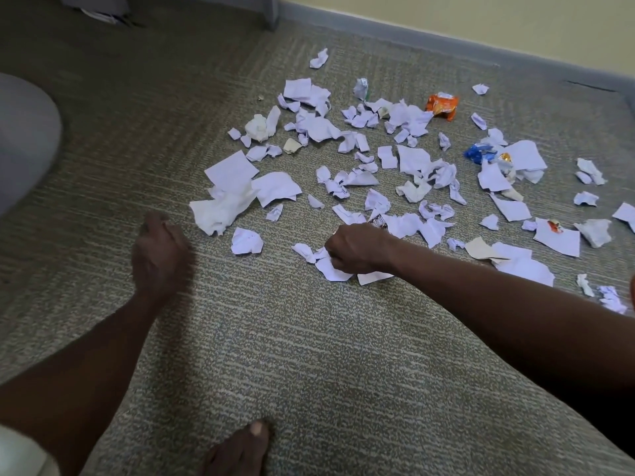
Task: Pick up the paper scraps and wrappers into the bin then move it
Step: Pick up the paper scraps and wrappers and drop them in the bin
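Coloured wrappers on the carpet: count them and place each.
2 clear ones: orange wrapper far, toward the wall; blue wrapper right of centre among the paper scraps. More may hide under paper.

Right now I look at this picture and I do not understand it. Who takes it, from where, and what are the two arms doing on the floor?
There is no machine here. A person wears a camera on the head, so this one picture looks forward and down at their own arms. The right hand grips white paper scraps on the grey carpet. The left hand is blurred, with curled fingers; it seems to hold nothing, but I cannot tell for sure. Many more torn and crumpled papers lie ahead, with an orange wrapper and a blue wrapper among them. A bare foot shows at the bottom edge. The blurred grey shape at the left may be the bin; it is too unclear to say.
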`<state>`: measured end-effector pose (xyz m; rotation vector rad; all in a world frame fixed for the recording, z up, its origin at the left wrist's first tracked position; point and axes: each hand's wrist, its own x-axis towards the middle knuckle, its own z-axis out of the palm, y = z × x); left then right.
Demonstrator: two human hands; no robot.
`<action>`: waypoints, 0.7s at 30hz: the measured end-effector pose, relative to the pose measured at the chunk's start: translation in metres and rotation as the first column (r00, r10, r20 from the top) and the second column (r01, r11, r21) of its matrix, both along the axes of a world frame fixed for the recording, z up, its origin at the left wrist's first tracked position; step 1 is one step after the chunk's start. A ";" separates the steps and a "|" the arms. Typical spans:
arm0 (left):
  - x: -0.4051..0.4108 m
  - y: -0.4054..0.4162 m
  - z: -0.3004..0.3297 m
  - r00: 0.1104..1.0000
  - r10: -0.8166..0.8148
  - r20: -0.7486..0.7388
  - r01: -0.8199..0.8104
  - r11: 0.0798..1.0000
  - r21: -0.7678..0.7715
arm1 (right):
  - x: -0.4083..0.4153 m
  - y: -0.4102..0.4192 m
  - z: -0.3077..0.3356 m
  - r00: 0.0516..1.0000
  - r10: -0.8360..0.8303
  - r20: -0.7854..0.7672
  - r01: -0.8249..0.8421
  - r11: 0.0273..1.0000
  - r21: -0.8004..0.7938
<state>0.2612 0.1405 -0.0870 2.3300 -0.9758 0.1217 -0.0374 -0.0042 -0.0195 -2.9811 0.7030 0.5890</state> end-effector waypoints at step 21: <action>0.034 -0.014 -0.008 1.000 0.009 0.017 -0.011 0.991 0.135 | 0.111 0.005 -0.012 0.959 0.123 0.254 -0.118 0.992 -0.033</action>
